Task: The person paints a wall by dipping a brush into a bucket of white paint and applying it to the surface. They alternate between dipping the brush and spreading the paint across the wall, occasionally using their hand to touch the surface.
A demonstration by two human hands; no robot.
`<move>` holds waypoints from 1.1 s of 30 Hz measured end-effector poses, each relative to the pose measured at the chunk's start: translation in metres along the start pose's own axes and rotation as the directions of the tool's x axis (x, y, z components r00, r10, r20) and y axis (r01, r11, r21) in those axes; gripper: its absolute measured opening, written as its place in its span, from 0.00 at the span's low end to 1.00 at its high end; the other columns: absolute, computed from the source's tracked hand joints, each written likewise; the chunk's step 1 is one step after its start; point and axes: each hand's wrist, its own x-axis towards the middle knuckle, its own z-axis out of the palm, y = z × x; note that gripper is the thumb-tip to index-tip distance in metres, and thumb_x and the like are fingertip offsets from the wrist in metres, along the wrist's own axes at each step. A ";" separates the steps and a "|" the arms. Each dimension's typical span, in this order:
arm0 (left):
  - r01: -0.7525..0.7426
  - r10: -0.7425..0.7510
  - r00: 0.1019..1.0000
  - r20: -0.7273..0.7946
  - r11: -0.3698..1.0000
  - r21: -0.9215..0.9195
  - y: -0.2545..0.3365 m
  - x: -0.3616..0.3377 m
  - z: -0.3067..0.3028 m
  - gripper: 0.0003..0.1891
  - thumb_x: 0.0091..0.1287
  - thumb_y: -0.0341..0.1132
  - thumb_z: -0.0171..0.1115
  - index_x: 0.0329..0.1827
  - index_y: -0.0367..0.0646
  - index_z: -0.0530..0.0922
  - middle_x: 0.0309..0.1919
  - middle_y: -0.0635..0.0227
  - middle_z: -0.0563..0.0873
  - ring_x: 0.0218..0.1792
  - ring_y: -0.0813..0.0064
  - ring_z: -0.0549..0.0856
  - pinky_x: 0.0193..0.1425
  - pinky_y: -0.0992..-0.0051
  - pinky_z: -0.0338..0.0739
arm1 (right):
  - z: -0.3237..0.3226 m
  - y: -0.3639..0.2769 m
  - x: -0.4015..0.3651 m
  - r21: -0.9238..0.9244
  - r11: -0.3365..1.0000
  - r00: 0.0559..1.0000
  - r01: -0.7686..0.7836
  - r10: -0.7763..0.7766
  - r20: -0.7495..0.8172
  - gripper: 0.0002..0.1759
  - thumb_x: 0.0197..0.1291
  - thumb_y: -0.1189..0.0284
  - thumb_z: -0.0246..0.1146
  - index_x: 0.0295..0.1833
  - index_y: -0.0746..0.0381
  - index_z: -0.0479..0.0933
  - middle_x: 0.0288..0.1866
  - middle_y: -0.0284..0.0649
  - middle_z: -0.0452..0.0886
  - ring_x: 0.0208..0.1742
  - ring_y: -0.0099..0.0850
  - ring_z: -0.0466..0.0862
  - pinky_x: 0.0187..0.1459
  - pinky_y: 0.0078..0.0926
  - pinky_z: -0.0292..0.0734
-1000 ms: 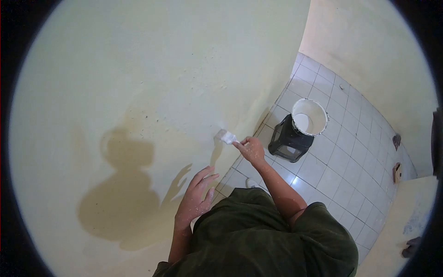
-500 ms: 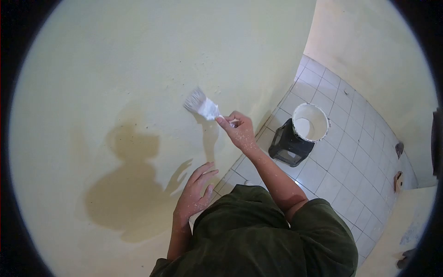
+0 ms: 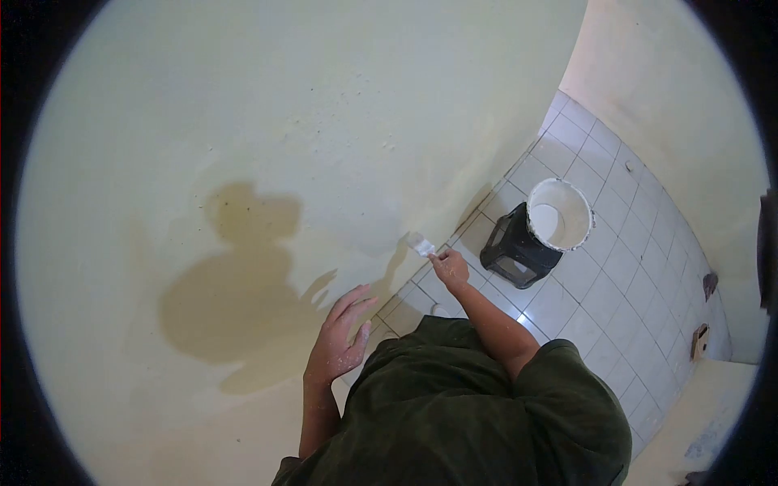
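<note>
The pale yellow wall [image 3: 324, 121] fills most of the view. It is rough and speckled, with a whiter, freshly covered patch low down near the corner. The person's shadow [image 3: 235, 308] falls dark across its lower left. A second wall [image 3: 673, 97] meets it at the right. Between them runs a floor [image 3: 616, 267] of small pale square tiles.

The person's dark green shirt [image 3: 470, 413] takes up the bottom of the view. On the floor near the corner stands a black stool [image 3: 515, 251], and on it sits a white paint bucket [image 3: 590, 219], open and white inside.

The left hand [image 3: 339, 344] is empty and flecked with paint, its fingers spread close to the wall. Whether it touches the wall cannot be told. The right hand [image 3: 450, 266] is closed on the handle of a small paintbrush [image 3: 420, 243].

Half a second ago the brush was well up the wall with its bristles fanned out. Now it is down at the foot of the wall, just above the tiles, and the arm is stretched lower. This looks like one downward stroke carried to the bottom edge, so the work is on the lowest band of the wall beside the bucket.
</note>
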 end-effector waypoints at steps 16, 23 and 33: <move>0.053 -0.053 0.999 -0.003 0.998 -0.037 0.010 -0.001 0.022 0.22 0.68 0.24 0.61 0.66 0.41 0.81 0.69 0.53 0.81 0.71 0.51 0.80 0.78 0.59 0.71 | -0.149 -0.233 -0.076 0.560 0.624 0.832 0.545 -0.481 -0.275 0.26 0.63 0.54 0.78 0.30 0.66 0.80 0.19 0.33 0.76 0.24 0.16 0.70 0.27 0.25 0.69; 0.035 -0.035 0.999 0.012 0.999 0.018 0.009 0.001 0.019 0.20 0.72 0.25 0.60 0.67 0.41 0.80 0.70 0.55 0.80 0.69 0.51 0.79 0.76 0.60 0.72 | -0.045 -0.115 0.001 0.234 0.877 0.903 0.419 -0.376 -0.207 0.29 0.59 0.46 0.78 0.31 0.64 0.83 0.25 0.43 0.83 0.27 0.32 0.81 0.31 0.35 0.76; -0.030 0.030 0.999 -0.027 0.999 -0.020 0.014 0.004 0.009 0.21 0.69 0.22 0.60 0.66 0.40 0.81 0.69 0.52 0.81 0.71 0.51 0.80 0.77 0.59 0.71 | -0.062 -0.099 -0.004 -0.080 0.971 0.969 0.227 -0.233 -0.079 0.30 0.56 0.41 0.73 0.33 0.60 0.87 0.36 0.50 0.89 0.41 0.51 0.90 0.44 0.48 0.83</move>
